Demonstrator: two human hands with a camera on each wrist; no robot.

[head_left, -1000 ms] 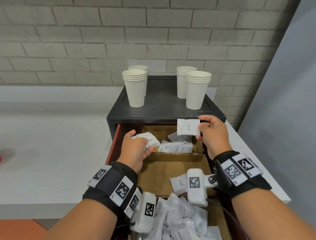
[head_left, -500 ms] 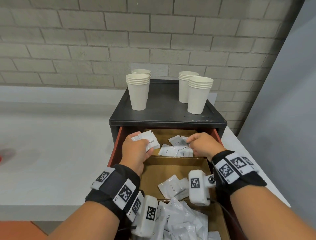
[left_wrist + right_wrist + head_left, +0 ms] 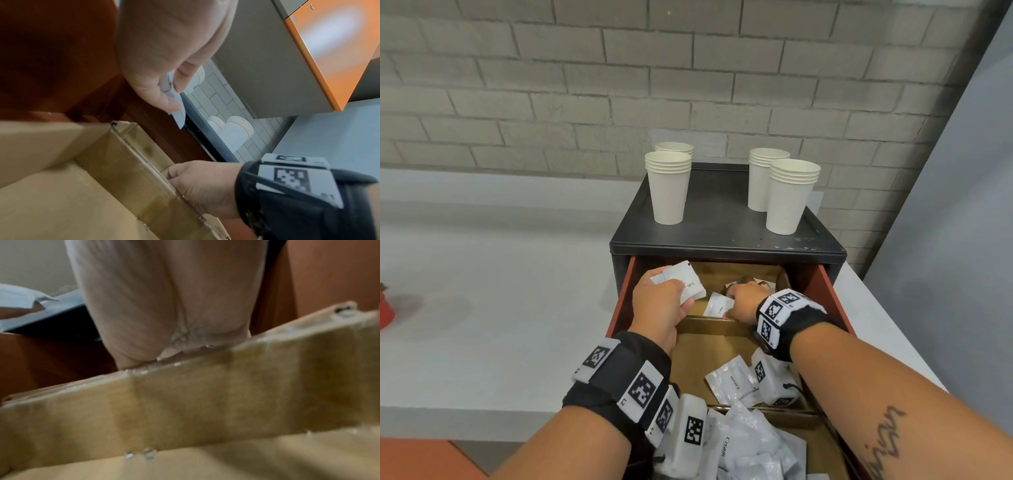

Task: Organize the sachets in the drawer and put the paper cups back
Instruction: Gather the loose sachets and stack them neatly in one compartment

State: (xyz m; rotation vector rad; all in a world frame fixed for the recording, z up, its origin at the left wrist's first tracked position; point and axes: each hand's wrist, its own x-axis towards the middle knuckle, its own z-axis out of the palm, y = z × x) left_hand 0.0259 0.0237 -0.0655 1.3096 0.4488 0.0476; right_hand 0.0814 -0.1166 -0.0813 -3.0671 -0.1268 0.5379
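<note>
While left hand [image 3: 661, 303] pinches sachets [image 3: 685, 282] | right hand [image 3: 744, 301] reaches into drawer [image 3: 822, 287]

Matt black metal cabinet [image 3: 726, 236], matt paper cups [image 3: 668, 192], glossy white sachets [image 3: 732, 378], tape-glazed cardboard dividers [image 3: 717, 323], rough brick wall [image 3: 585, 85].

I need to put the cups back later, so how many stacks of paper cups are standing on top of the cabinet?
4 stacks: front left, back left, back right, front right, all on the black cabinet top.
</note>
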